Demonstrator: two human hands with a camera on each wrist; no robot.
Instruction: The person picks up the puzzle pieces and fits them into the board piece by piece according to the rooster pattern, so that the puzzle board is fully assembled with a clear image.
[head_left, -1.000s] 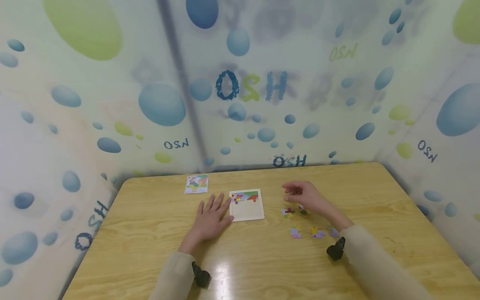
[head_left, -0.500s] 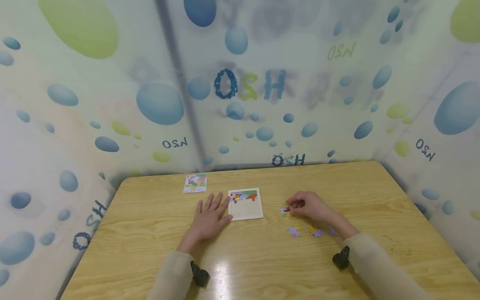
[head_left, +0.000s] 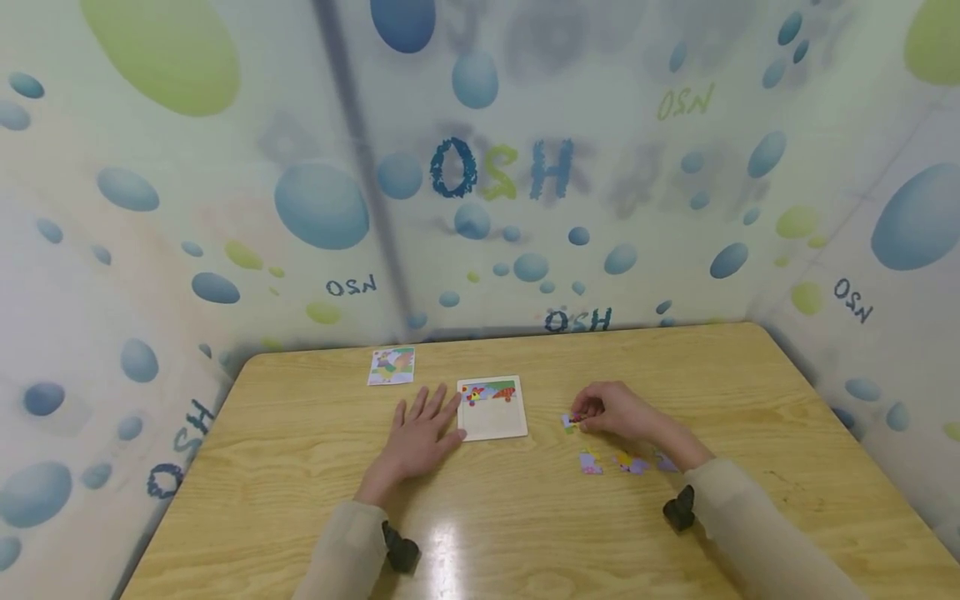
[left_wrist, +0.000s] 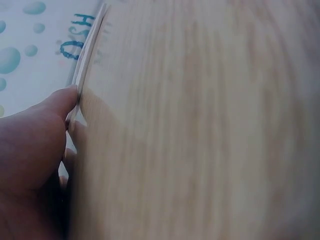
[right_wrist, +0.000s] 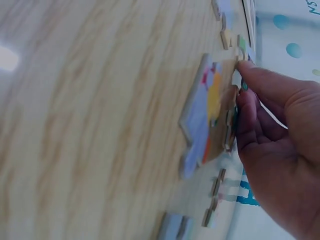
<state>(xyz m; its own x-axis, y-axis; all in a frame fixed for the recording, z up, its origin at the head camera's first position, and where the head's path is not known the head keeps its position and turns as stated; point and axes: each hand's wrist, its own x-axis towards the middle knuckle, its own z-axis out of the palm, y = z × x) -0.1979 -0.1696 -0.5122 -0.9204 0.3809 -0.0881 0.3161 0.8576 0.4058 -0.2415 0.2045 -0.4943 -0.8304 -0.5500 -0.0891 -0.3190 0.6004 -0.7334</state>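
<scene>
My left hand [head_left: 420, 442] lies flat on the table with spread fingers; its thumb and index finger touch the left edge of a pale square puzzle tray [head_left: 495, 425]. In the left wrist view the thumb [left_wrist: 62, 102] rests against the tray's rim [left_wrist: 89, 55]. Picture pieces fill the tray's top strip; the lower part shows bare base. To the right, my right hand [head_left: 618, 412] pinches a small colourful puzzle piece [head_left: 568, 422] between thumb and fingertips, low at the tabletop. The right wrist view shows the thumb [right_wrist: 267, 82] on that piece, partly hidden by the fingers.
Nearer the body lie loose puzzle pieces: a lilac one [head_left: 591, 464], a yellow and lilac one [head_left: 628, 463] and another lilac one [head_left: 664, 461] by the right wrist. A picture card [head_left: 392, 367] lies at the back left of the wooden table [head_left: 510, 525]. Printed walls stand behind.
My right hand has come down from above the loose pieces and its fingertips have closed on one puzzle piece. The left hand and the tray have stayed in place.
</scene>
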